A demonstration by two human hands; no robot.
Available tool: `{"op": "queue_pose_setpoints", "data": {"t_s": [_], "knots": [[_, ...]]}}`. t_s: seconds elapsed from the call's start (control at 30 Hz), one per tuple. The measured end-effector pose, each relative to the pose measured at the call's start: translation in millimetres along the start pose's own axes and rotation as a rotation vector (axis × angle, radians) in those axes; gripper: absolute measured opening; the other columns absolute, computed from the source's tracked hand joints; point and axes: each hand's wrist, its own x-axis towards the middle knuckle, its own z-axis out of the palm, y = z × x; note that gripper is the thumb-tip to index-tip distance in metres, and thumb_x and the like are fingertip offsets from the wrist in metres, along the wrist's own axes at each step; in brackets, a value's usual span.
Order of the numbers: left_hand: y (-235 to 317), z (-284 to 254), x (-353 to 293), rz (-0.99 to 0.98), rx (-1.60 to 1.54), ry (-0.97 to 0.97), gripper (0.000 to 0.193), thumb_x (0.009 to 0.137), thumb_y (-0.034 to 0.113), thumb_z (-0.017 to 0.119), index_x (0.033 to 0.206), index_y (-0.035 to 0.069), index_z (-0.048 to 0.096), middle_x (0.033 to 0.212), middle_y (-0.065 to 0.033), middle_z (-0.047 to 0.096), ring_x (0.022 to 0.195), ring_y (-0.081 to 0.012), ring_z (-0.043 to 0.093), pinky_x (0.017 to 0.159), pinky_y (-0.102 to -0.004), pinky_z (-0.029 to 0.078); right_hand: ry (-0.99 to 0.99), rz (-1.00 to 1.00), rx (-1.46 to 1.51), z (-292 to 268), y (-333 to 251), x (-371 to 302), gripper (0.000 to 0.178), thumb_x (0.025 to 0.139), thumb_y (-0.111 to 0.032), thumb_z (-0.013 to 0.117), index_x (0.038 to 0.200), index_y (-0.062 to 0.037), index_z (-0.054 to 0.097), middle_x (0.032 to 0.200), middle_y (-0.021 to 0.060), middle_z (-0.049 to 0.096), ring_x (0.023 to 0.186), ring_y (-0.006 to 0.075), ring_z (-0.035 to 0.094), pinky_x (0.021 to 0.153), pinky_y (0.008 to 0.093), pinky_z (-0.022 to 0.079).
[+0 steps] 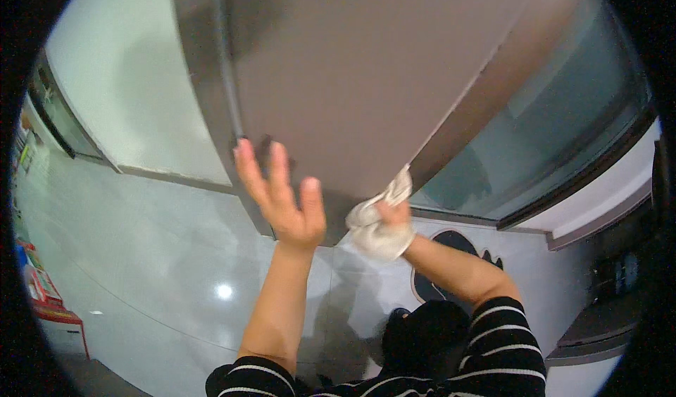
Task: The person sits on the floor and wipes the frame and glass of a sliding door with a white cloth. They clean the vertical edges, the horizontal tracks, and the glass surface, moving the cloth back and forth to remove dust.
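Observation:
A large brown-grey door panel [366,73] fills the middle of the view. My left hand [285,196] is raised at its lower left part, fingers stretched out and apart, with nothing in it; its fingertips are near a thin grey strip [227,80] that runs along the panel. Bunched in my right hand [396,214] is a whitish cloth [380,235], which covers much of the hand. One end of the cloth reaches up to the panel's right edge. Some right-hand fingers are hidden by the cloth.
Right of the panel is dark glass [521,136] in a frame. A dark mat [451,256] lies on the pale tiled floor [169,256]. White wall [134,80] stands at left. Red and blue packages [39,277] sit at the far left; a dark cabinet-like object [605,298] is at right.

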Motion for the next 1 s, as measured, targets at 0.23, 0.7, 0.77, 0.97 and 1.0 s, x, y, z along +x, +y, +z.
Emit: {"op": "queue_pose_setpoints", "data": {"t_s": [0.23,0.7,0.77,0.97,1.0], "knots": [[5,36,-84,0.277,0.284,-0.378,0.1,0.082,0.055,0.064,0.152,0.012,0.007,0.153,-0.0281,-0.011,0.14,-0.0504,-0.011,0.107,-0.0664,-0.002,-0.115,0.508,-0.319,-60,214,-70,0.09,0.07,-0.002,0.066,0.147,-0.0083,0.019,0.135,0.017,0.047,0.126,0.0301,0.045,0.106,0.0354,0.036],[6,48,-39,0.383,0.406,-0.259,0.075,0.097,0.054,0.034,0.152,0.011,0.007,0.156,-0.0206,-0.007,0.144,-0.0378,-0.006,0.115,-0.0516,0.006,0.209,-0.359,-0.326,-6,22,-17,0.074,0.065,-0.002,0.061,0.136,-0.0113,0.043,0.125,0.0172,0.051,0.118,0.0327,0.049,0.101,0.0434,0.039],[3,63,-26,0.427,0.362,-0.174,0.074,0.098,0.053,0.03,0.151,0.008,0.005,0.156,-0.0199,-0.006,0.144,-0.0365,-0.006,0.115,-0.0509,0.004,0.287,-0.097,-0.169,-8,114,-34,0.067,0.069,-0.005,0.059,0.134,-0.0095,0.045,0.118,0.0173,0.055,0.108,0.0331,0.055,0.094,0.044,0.044],[-1,74,-35,0.36,0.2,-0.14,0.072,0.099,0.052,0.023,0.151,0.009,-0.003,0.156,-0.0127,-0.013,0.144,-0.0333,-0.007,0.116,-0.0525,0.003,0.343,1.025,0.093,-54,235,-41,0.033,0.08,-0.015,0.056,0.11,-0.0012,0.058,0.09,0.0177,0.066,0.082,0.0306,0.065,0.068,0.0437,0.052],[0,76,-37,0.358,0.207,-0.143,0.072,0.099,0.052,0.023,0.151,0.009,-0.003,0.156,-0.013,-0.013,0.144,-0.033,-0.008,0.116,-0.0528,0.003,0.306,0.979,-0.018,-59,272,-42,0.03,0.08,-0.012,0.056,0.106,0.0003,0.06,0.09,0.0172,0.065,0.078,0.0289,0.064,0.066,0.0425,0.051]]}}
